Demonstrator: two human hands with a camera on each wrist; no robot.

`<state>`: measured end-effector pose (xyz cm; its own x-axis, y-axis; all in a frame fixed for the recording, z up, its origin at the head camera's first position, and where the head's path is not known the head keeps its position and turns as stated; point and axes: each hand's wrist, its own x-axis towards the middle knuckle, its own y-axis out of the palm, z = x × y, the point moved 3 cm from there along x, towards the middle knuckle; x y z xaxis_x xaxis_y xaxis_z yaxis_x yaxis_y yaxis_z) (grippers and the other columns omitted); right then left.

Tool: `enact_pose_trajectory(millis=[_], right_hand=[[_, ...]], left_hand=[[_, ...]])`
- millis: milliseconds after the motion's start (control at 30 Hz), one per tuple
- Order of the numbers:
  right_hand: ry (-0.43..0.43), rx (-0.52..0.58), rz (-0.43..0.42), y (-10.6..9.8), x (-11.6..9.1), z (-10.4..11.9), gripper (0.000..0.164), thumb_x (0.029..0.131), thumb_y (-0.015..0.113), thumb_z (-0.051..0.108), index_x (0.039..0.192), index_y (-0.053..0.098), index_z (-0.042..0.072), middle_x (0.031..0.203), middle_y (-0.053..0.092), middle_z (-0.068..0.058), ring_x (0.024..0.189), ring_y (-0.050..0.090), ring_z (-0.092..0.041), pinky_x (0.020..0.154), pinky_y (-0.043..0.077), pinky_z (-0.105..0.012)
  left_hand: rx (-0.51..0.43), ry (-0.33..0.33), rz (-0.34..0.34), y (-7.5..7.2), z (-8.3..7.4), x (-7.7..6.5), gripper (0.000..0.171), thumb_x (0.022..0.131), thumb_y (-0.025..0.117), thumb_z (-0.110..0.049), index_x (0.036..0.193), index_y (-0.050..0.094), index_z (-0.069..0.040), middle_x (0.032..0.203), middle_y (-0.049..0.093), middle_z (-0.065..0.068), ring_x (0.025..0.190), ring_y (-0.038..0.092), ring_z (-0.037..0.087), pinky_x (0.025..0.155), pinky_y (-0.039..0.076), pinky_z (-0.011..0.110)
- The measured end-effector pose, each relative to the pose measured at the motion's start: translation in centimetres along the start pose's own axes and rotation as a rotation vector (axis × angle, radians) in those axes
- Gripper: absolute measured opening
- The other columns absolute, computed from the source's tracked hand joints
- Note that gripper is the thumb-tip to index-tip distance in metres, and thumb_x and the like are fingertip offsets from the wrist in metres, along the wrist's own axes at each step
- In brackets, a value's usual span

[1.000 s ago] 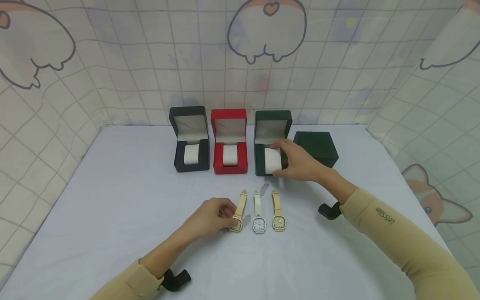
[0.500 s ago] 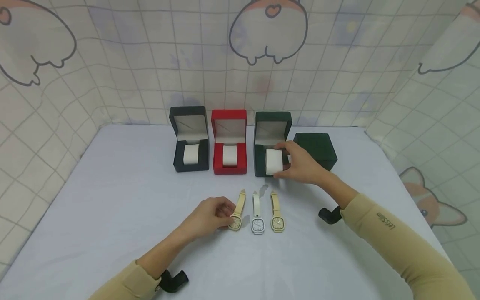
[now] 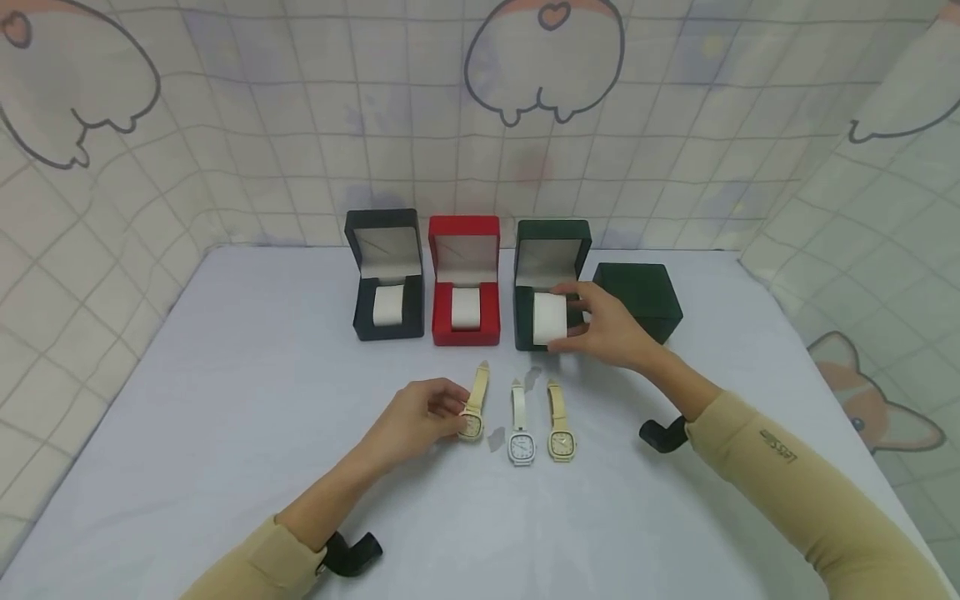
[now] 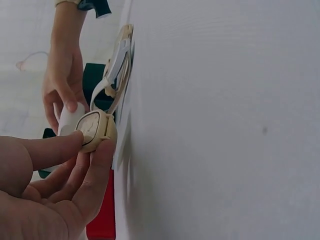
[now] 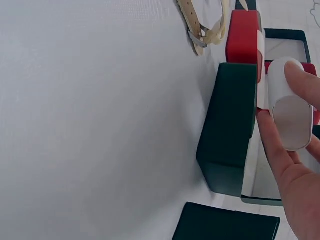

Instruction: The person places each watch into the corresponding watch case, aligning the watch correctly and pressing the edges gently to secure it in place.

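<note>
My left hand (image 3: 416,423) pinches a cream-strapped watch (image 3: 472,426) by its case, thumb on the dial; the left wrist view shows the watch (image 4: 95,131) held above the white cloth. My right hand (image 3: 611,329) grips a white watch cushion (image 3: 550,318) at the open dark green watch box (image 3: 553,230). In the right wrist view the cushion (image 5: 292,122) stands up out of the box, between thumb and fingers. A white watch (image 3: 521,448) and another cream watch (image 3: 561,445) lie side by side, right of my left hand.
Left of the green box stand an open red watch box (image 3: 465,337) and an open dark watch box (image 3: 388,332), each with a white cushion inside. A shut green box (image 3: 637,298) sits by my right wrist. Patterned cloth (image 3: 390,125) hangs behind the table.
My left hand has moved the cream watch slightly forward, away from its earlier spot beside the white watch. The right hand has drawn the cushion slightly up and right.
</note>
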<state>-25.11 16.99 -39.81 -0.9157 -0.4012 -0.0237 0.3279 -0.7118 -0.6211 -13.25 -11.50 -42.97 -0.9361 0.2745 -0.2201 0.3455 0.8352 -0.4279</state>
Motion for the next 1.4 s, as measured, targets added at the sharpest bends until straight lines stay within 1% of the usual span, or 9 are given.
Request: enact_pose_trajectory(millis=[133,200,367,567,700,867,1033,1233,1400], right_hand=[[-0.002,0.005,-0.009,0.1,-0.1,0.1,0.086,0.077,0.092,0.012,0.147,0.044,0.012,0.145,0.046,-0.015,0.128,0.054,-0.04,0.092,0.057,-0.046],[-0.005,0.004,-0.014,0.1,-0.1,0.1,0.085,0.077,0.092,0.011,0.147,0.044,0.011,0.146,0.045,-0.015,0.132,0.051,-0.04,0.092,0.057,-0.046],[0.0,0.01,-0.024,0.0,-0.2,0.2,0.085,0.079,0.09,0.009,0.149,0.043,0.011,0.148,0.043,-0.016,0.135,0.048,-0.041,0.094,0.056,-0.046],[0.013,0.028,-0.029,-0.3,-0.3,0.5,0.084,0.083,0.086,0.005,0.153,0.041,0.011,0.149,0.042,-0.017,0.128,0.054,-0.04,0.094,0.056,-0.046],[0.007,0.038,-0.025,-0.3,-0.4,0.4,0.085,0.083,0.086,0.004,0.154,0.04,0.011,0.149,0.042,-0.017,0.125,0.057,-0.039,0.093,0.056,-0.045],[-0.004,0.075,-0.015,-0.2,-0.4,0.3,0.087,0.081,0.088,0.004,0.153,0.04,0.011,0.148,0.044,-0.016,0.122,0.059,-0.038,0.092,0.057,-0.044],[0.004,0.103,0.002,0.2,-0.5,0.4,0.084,0.08,0.088,0.004,0.15,0.043,0.013,0.148,0.046,-0.015,0.119,0.062,-0.038,0.092,0.057,-0.044],[-0.035,0.122,0.018,0.6,-0.7,0.7,0.082,0.079,0.089,0.004,0.148,0.045,0.011,0.146,0.049,-0.013,0.119,0.063,-0.036,0.091,0.058,-0.042],[-0.054,0.145,0.047,1.0,-0.8,0.6,0.082,0.08,0.089,0.005,0.149,0.045,0.011,0.146,0.049,-0.012,0.116,0.064,-0.035,0.09,0.058,-0.04]], left_hand=[[-0.012,0.012,-0.041,-0.4,-0.2,0.3,0.029,0.089,0.078,-0.003,0.117,0.071,-0.007,0.096,0.068,0.001,0.09,0.065,0.018,0.074,0.057,0.029],[-0.029,0.023,-0.056,-0.7,-0.3,0.5,0.03,0.09,0.079,-0.004,0.118,0.07,-0.007,0.097,0.069,0.001,0.091,0.065,0.018,0.075,0.058,0.029],[-0.055,0.04,-0.069,-1.2,-1.0,0.5,0.032,0.09,0.078,-0.005,0.121,0.069,-0.007,0.1,0.069,0.002,0.093,0.066,0.019,0.077,0.059,0.03],[-0.054,0.039,-0.087,-1.6,-1.6,1.0,0.034,0.091,0.078,-0.006,0.124,0.068,-0.008,0.1,0.07,0.002,0.094,0.067,0.019,0.079,0.059,0.031],[-0.057,0.032,-0.098,-1.8,-1.8,1.4,0.035,0.092,0.078,-0.008,0.125,0.068,-0.009,0.101,0.071,0.002,0.095,0.067,0.02,0.08,0.059,0.031],[-0.067,0.065,-0.111,-2.0,-2.2,1.6,0.037,0.092,0.078,-0.008,0.127,0.068,-0.008,0.102,0.071,0.003,0.097,0.067,0.021,0.08,0.059,0.03],[-0.082,0.087,-0.111,-2.1,-2.7,1.8,0.036,0.092,0.078,-0.008,0.127,0.068,-0.008,0.103,0.07,0.004,0.097,0.067,0.021,0.08,0.059,0.03],[-0.07,0.09,-0.123,-2.0,-3.1,2.2,0.037,0.092,0.078,-0.01,0.128,0.067,-0.008,0.104,0.07,0.004,0.098,0.067,0.021,0.081,0.059,0.03],[-0.095,0.087,-0.123,-2.0,-3.5,2.5,0.037,0.092,0.078,-0.01,0.128,0.067,-0.008,0.106,0.069,0.005,0.098,0.067,0.021,0.082,0.059,0.03]])
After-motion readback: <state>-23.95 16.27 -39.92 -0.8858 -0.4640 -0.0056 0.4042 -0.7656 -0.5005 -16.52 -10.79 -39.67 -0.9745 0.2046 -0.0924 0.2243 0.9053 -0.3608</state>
